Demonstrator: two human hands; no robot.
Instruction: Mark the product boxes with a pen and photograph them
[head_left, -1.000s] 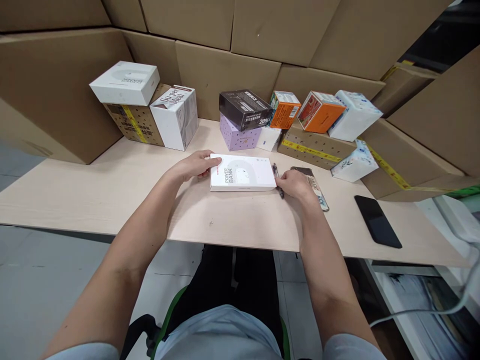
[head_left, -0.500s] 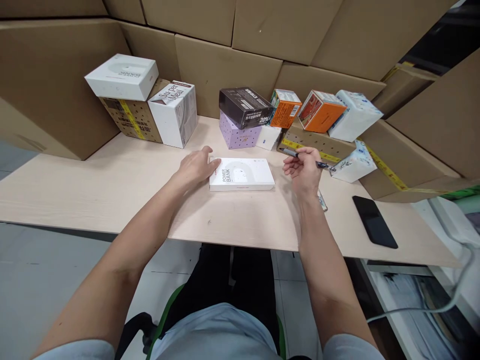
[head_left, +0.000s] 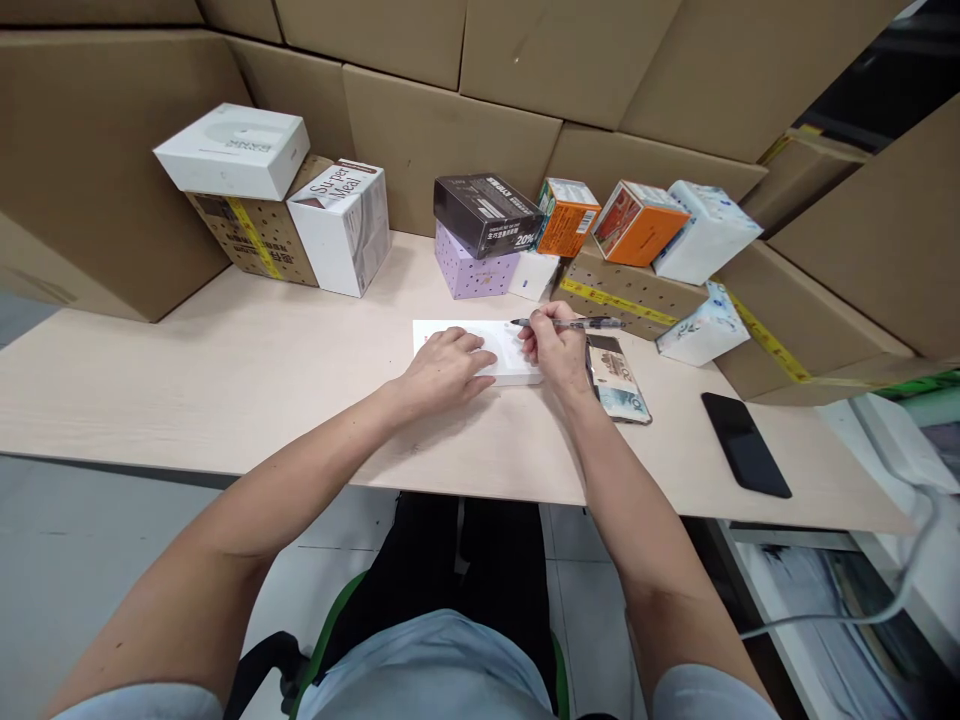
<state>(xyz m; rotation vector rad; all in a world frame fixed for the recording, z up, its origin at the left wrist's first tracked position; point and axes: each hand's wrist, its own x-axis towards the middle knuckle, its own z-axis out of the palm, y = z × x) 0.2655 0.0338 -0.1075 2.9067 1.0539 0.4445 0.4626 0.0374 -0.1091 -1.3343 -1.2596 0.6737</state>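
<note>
A flat white power bank box (head_left: 517,368) lies on the table in front of me. Across its top rests my left hand (head_left: 450,362), fingers spread, covering most of the print. My right hand (head_left: 553,345) is closed around a pen (head_left: 600,323) at the box's right end. The pen lies nearly level, its dark tip pointing left over the box. Just right of that hand sits a phone in a patterned case (head_left: 616,380), partly hidden by the wrist.
A black phone (head_left: 745,443) lies near the right edge. Behind stand a purple box (head_left: 476,270) under a dark box (head_left: 487,215), orange boxes (head_left: 637,225) on a dotted carton (head_left: 626,290), and white tissue packs (head_left: 705,325). At left, a white box (head_left: 232,150) tops another carton (head_left: 255,240).
My left hand has moved from the box's left edge onto its top. My right hand has brought the pen left to the box, turning its tip leftward and uncovering the patterned phone.
</note>
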